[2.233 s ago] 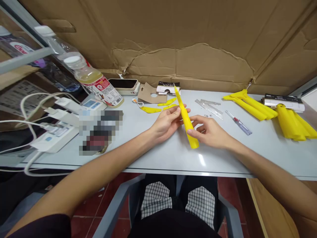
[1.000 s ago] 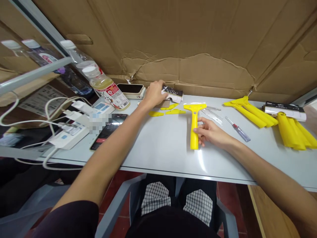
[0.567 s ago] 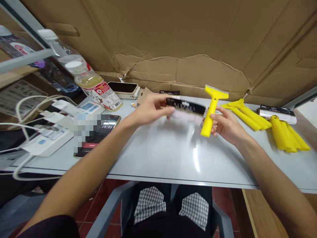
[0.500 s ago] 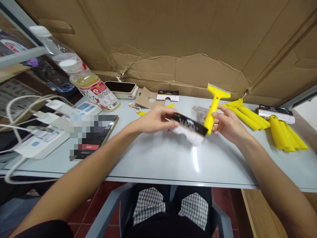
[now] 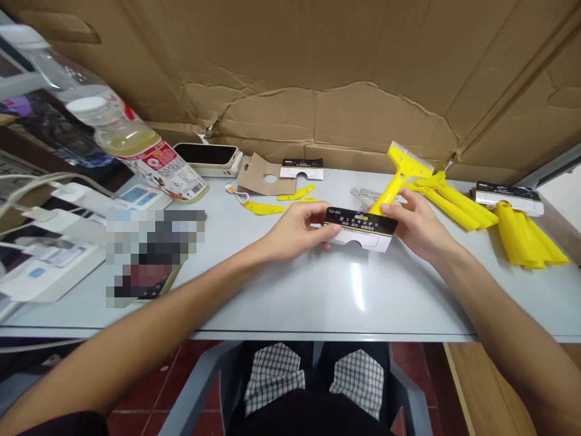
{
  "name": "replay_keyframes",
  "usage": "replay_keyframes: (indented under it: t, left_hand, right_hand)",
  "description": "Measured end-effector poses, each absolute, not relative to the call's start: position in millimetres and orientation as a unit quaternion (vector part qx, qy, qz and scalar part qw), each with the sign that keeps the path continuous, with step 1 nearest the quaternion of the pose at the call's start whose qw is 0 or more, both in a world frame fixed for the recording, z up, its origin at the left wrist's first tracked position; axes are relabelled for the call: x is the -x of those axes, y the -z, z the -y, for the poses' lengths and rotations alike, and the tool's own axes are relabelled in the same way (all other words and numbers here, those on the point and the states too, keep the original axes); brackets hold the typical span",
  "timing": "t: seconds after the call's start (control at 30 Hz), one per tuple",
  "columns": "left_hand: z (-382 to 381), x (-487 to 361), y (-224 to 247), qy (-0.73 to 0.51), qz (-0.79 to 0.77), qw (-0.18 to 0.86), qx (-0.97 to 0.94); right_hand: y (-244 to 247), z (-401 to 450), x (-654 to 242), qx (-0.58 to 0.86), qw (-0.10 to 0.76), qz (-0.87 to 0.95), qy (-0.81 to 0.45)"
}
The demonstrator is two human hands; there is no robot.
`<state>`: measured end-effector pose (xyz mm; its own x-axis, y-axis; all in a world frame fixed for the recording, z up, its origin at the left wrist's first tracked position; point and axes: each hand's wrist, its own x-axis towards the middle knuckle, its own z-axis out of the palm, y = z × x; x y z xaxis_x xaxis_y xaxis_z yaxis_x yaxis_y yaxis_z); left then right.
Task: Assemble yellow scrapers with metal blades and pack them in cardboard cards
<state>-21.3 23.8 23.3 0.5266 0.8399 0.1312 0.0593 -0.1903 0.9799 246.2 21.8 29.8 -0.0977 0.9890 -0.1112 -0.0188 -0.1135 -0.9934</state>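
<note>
My left hand (image 5: 306, 230) pinches the left end of a black-and-white cardboard packaging card (image 5: 361, 230) with a notch in its lower edge. In my right hand (image 5: 415, 224) is a yellow scraper (image 5: 399, 172), its wide head tilted up and away. The scraper's handle end goes behind the card, so its lower part is hidden. Thin metal blades (image 5: 361, 198) lie on the table just behind the handle. Several flat yellow plastic pieces (image 5: 263, 208) rest beyond my left hand.
Yellow handles (image 5: 460, 206) and more yellow handles (image 5: 529, 239) lie at right, near stacked cards (image 5: 508, 197). At the back are a brown card (image 5: 258, 175), another printed card (image 5: 302, 168) and a phone (image 5: 206, 154). Bottles (image 5: 154, 163), power strips (image 5: 49, 272) and a pixelated phone (image 5: 154, 260) occupy the left.
The card has turned to face me and levelled out, now overlapping the scraper's handle. The scraper has tilted further to the right. My view has shifted slightly.
</note>
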Motion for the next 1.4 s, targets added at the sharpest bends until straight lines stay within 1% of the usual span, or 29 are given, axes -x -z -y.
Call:
replay_keyframes:
  t: [0.1, 0.2, 0.27, 0.33, 0.43, 0.57, 0.67, 0.8, 0.93, 1.07, 1.17, 1.23, 1.4]
  left_hand:
    - [-22.7, 18.4, -19.0, -0.372, -0.332, 0.541, -0.677]
    - [-19.5, 15.9, -15.5, -0.376, -0.341, 0.499, -0.702]
    - [-16.8, 14.2, -14.1, -0.398, -0.344, 0.468, -0.710]
    - [-13.5, 12.3, -12.8, -0.430, -0.354, 0.458, -0.693]
    - [-7.9, 9.3, -11.2, -0.450, -0.372, 0.491, -0.647]
    - [-0.3, 6.3, -12.3, -0.435, -0.373, 0.577, -0.582]
    - [3.4, 5.2, -16.0, -0.428, -0.354, 0.610, -0.566]
    - [6.8, 4.2, -18.8, -0.411, -0.319, 0.633, -0.574]
    - [9.9, 1.9, -16.1, -0.412, -0.332, 0.653, -0.542]
    - [11.4, -0.2, -13.6, -0.423, -0.338, 0.673, -0.504]
    - [12.7, 0.3, -14.6, -0.424, -0.345, 0.673, -0.498]
    - [14.0, 1.2, -15.9, -0.425, -0.347, 0.668, -0.502]
    - [15.5, 0.9, -16.3, -0.446, -0.336, 0.662, -0.499]
  right_hand:
    - [-28.3, -19.5, -243.3, 0.479, 0.438, 0.515, -0.560]
    - [-28.0, -17.9, -242.0, 0.476, 0.431, 0.531, -0.553]
    - [-27.6, -17.1, -242.2, 0.467, 0.434, 0.538, -0.551]
    - [-26.8, -16.4, -242.8, 0.456, 0.436, 0.546, -0.551]
    - [-25.1, -14.3, -242.5, 0.457, 0.430, 0.558, -0.543]
    - [-23.2, -9.4, -239.1, 0.488, 0.397, 0.573, -0.526]
    - [-22.5, -6.1, -235.7, 0.507, 0.376, 0.588, -0.506]
    - [-24.9, -4.2, -232.6, 0.478, 0.373, 0.606, -0.516]
    - [-31.0, -1.3, -230.6, 0.447, 0.341, 0.625, -0.541]
    - [-31.7, 2.4, -229.2, 0.425, 0.325, 0.687, -0.491]
    - [-27.3, 2.9, -230.2, 0.441, 0.319, 0.708, -0.449]
    - [-25.5, 2.7, -231.0, 0.439, 0.325, 0.712, -0.441]
    - [-32.0, 4.9, -225.9, 0.413, 0.373, 0.705, -0.439]
